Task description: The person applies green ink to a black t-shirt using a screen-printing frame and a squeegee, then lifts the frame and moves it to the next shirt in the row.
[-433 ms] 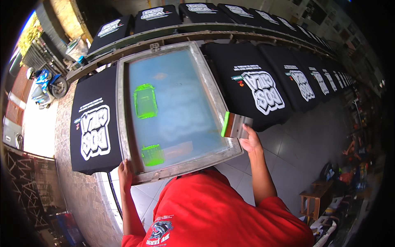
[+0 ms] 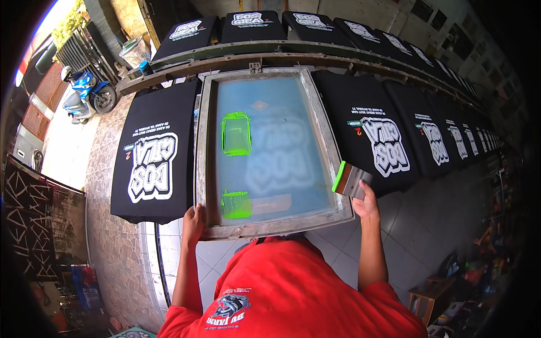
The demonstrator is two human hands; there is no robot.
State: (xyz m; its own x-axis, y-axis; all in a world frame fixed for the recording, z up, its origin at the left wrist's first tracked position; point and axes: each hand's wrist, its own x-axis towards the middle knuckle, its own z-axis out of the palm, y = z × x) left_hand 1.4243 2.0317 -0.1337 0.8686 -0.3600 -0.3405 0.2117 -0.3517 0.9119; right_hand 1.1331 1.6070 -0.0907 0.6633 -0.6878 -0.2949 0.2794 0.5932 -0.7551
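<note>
A screen-printing screen (image 2: 290, 101) in a worn metal frame lies over a board, with a faint white print showing through its blue mesh. Two patches of bright green ink (image 2: 235, 134) sit on the mesh's left half. My left hand (image 2: 193, 221) grips the frame's lower left corner. My right hand (image 2: 366, 200) holds a squeegee (image 2: 352, 180) with a green-coated edge beside the frame's lower right side; whether that hand also touches the frame I cannot tell. Black T-shirts (image 2: 141, 112) with white prints lie on boards on either side of the screen.
A back rail (image 2: 180, 74) carries another row of printed shirts (image 2: 248, 31). More shirts (image 2: 434, 129) recede to the right. A blue scooter (image 2: 84, 96) and a bucket (image 2: 134, 52) stand at the left. A wooden stool (image 2: 428, 293) and clutter sit at the lower right.
My view has shifted, so the screen and shirts appear further right. Both hands have moved right in the picture with them, still holding the frame and squeegee.
</note>
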